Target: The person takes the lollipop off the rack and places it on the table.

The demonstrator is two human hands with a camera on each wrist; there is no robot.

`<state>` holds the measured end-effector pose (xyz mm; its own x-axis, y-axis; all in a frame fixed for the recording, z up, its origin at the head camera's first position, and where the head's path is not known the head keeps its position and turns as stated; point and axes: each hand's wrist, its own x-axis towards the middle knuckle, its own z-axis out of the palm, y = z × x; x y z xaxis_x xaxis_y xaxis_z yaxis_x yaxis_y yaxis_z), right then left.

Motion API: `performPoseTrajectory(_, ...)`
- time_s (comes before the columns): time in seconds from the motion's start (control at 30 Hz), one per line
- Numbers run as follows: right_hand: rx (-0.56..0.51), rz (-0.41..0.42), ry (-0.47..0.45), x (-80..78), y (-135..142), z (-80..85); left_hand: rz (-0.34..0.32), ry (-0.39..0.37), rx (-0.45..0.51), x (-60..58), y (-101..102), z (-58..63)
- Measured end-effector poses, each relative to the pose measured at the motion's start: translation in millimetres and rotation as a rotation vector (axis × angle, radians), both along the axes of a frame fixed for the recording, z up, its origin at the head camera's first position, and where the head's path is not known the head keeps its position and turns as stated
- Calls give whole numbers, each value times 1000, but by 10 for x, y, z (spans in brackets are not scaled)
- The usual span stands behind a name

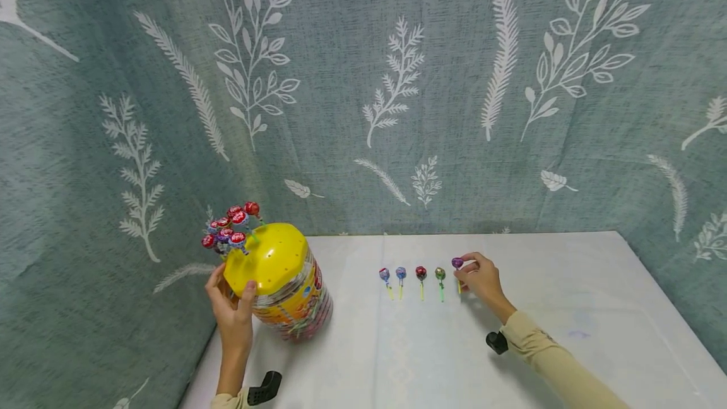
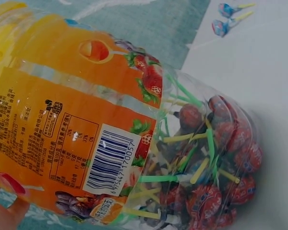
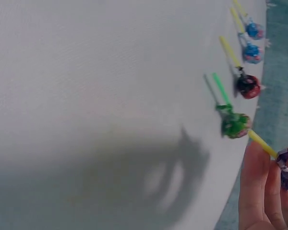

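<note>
My left hand point(image 1: 231, 314) grips the yellow lid point(image 1: 278, 257) of a clear plastic candy jar point(image 1: 307, 295), which leans to the left. Several wrapped lollipops point(image 1: 237, 217) stand out from the lid, heads outward. Through the clear wall in the left wrist view, more lollipops point(image 2: 204, 201) show beyond the orange label point(image 2: 53, 120). My right hand point(image 1: 481, 279) pinches a purple lollipop point(image 1: 457, 262) by its yellow stick, at the right end of a row. Beside it lies a green lollipop point(image 1: 440, 274), then a dark red one point(image 1: 421, 272) and two blue ones point(image 1: 401, 272).
The white table point(image 1: 352, 358) runs back to a grey-green curtain point(image 1: 341, 112) with white leaf prints, which also hangs on the left and right sides. A black wrist camera point(image 1: 496, 342) sits by the right sleeve, another point(image 1: 264, 388) by the left.
</note>
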<state>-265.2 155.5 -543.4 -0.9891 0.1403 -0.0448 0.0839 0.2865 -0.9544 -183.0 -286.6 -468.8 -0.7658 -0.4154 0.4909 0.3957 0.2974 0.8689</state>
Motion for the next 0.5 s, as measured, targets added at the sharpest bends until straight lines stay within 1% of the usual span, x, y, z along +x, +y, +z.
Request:
performPoseTrajectory(0.13, 38, -20, -5, -30, -36, -111, 15, -8, -17, 14, -23, 7)
performPoseTrajectory(0.3, 96, -21, -10, -67, -64, -213, 21, -8, -25, 32, -44, 7)
performPoseTrajectory(0.5, 229, -31, -20, -83, -56, -262, 4, -20, -28, 29, -20, 16)
